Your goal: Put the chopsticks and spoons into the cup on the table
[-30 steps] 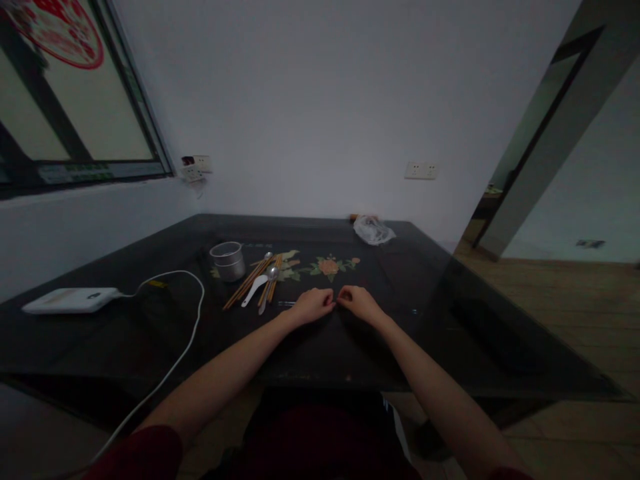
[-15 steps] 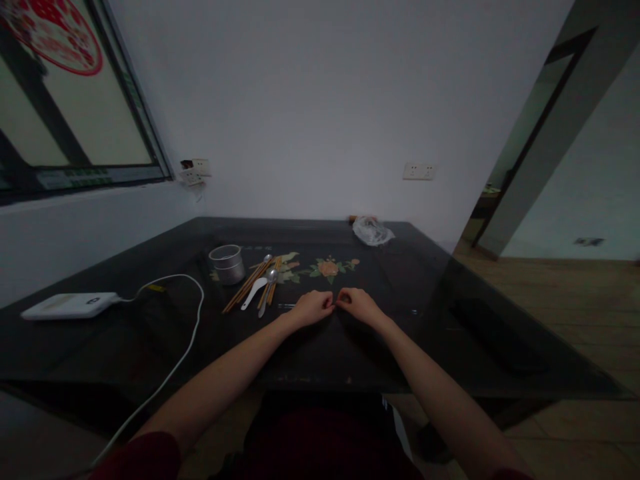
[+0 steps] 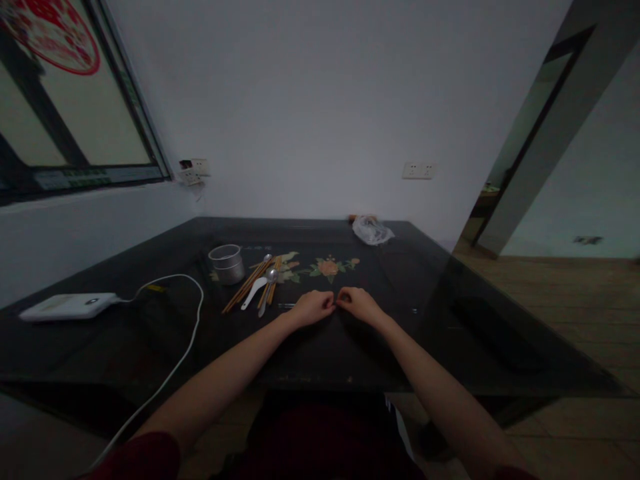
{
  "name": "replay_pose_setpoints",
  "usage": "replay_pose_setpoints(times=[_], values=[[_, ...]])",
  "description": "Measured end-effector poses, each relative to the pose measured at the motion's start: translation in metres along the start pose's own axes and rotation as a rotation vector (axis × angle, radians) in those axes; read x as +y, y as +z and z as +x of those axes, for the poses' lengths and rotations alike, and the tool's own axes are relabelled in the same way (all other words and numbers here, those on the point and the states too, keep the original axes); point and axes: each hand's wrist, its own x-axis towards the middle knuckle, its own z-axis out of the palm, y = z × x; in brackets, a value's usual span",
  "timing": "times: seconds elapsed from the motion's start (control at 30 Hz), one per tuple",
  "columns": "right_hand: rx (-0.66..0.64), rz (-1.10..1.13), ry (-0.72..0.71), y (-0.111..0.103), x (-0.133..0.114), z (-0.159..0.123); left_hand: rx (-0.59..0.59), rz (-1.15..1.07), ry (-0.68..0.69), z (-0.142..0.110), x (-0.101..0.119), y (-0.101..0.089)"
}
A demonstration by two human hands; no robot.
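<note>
My left hand (image 3: 313, 307) and my right hand (image 3: 356, 303) rest side by side on the dark glass table (image 3: 450, 320), fingers curled, fingertips nearly touching. Whether anything is held between them is hidden. Just left of my left hand lie wooden chopsticks (image 3: 247, 283), a white spoon (image 3: 254, 290) and metal spoons (image 3: 270, 277). A small metal cup (image 3: 227, 263) stands behind them. A thin dark stick (image 3: 287, 305) lies by my left hand.
A white flat device (image 3: 67, 305) with a white cable (image 3: 185, 320) sits at the table's left. A crumpled clear plastic bag (image 3: 373, 231) lies at the far edge. A floral pattern (image 3: 327, 267) shows under the glass. Wall sockets and a doorway are behind.
</note>
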Motion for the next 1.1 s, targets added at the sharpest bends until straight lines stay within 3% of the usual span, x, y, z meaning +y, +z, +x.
replay_pose_setpoints(times=[1.1], values=[[-0.025,-0.01,-0.049,0.0003,0.0043,0.0009,-0.022,0.01,0.019,-0.0003,0.0003,-0.0019]])
